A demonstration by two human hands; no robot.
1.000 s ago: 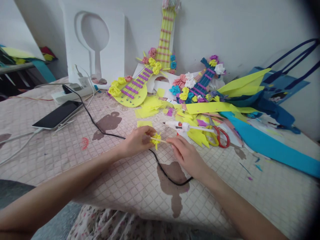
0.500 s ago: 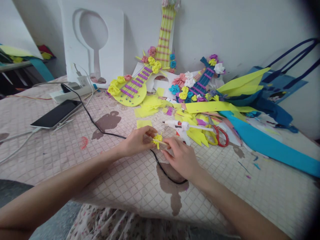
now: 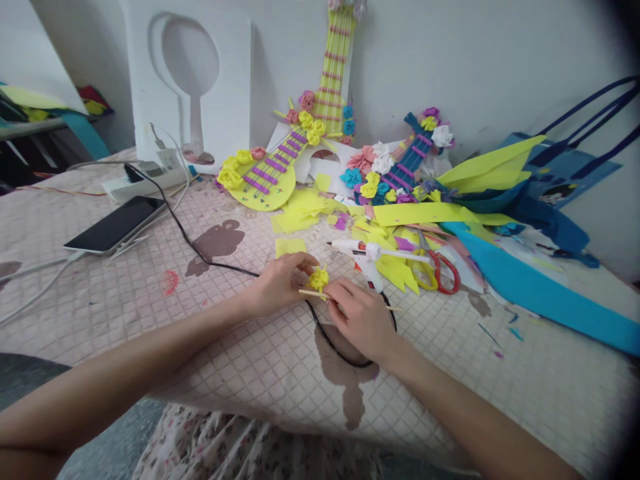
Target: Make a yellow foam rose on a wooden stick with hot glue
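Between my two hands is a small yellow paper flower (image 3: 319, 277) with crumpled petals. My left hand (image 3: 280, 285) pinches its left side between thumb and fingers. In my right hand (image 3: 361, 313) a thin wooden stick (image 3: 313, 293) is gripped, its near end crossing just below the flower and its other end showing past the hand. Whether the stick touches the flower I cannot tell. A white glue gun (image 3: 364, 252) lies just beyond my right hand, and a square of yellow paper (image 3: 291, 248) lies just behind my left.
Yellow paper scraps (image 3: 300, 213) and red-handled scissors (image 3: 445, 272) lie beyond the hands. Flower-decorated paper guitars (image 3: 267, 188) lean at the back. A phone (image 3: 115, 225) and power strip (image 3: 145, 183) sit left. A black cord (image 3: 183, 233) runs across the table; blue paper (image 3: 540, 287) stretches right.
The stick has turned from pointing at the flower to lying across below it, its tip now left of the flower. My right hand has shifted slightly; my left hand still pinches the flower.
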